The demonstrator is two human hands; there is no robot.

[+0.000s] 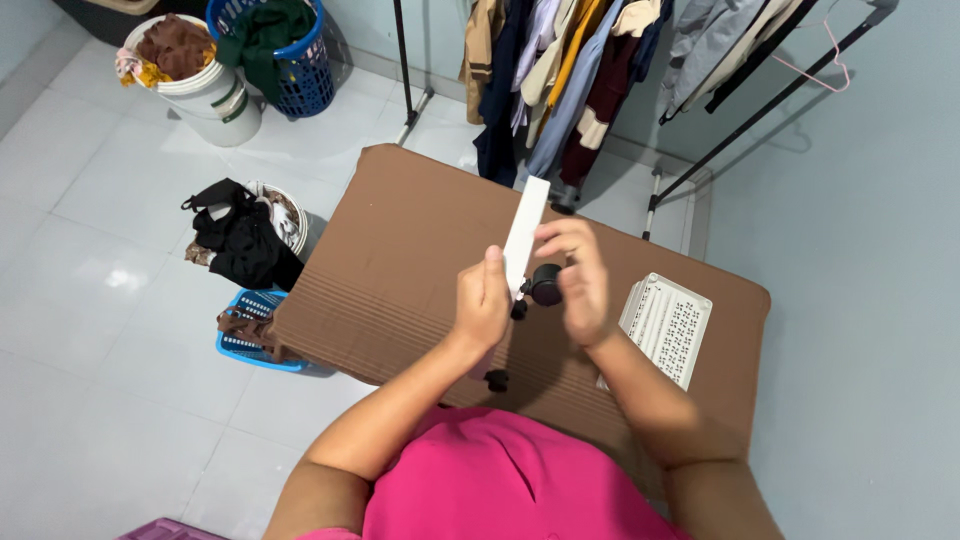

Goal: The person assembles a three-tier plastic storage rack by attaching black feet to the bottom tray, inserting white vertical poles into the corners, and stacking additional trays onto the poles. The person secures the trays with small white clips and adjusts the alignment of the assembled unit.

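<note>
Pink-sleeved left hand (481, 300) clamps a white leg bar (524, 240) over the brown table (400, 250) while right hand (578, 285) fingers curl on 1 black caster wheel (546, 285), seemingly not yet seated.

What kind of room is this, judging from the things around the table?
Probably a home laundry or ironing corner: a rack of hanging clothes, a blue laundry basket and a white bucket full of garments, on a tiled floor.

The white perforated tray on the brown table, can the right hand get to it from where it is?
Probably yes: the white perforated tray lies beside the right hand with nothing between them, though that hand is at the black wheel.
</note>
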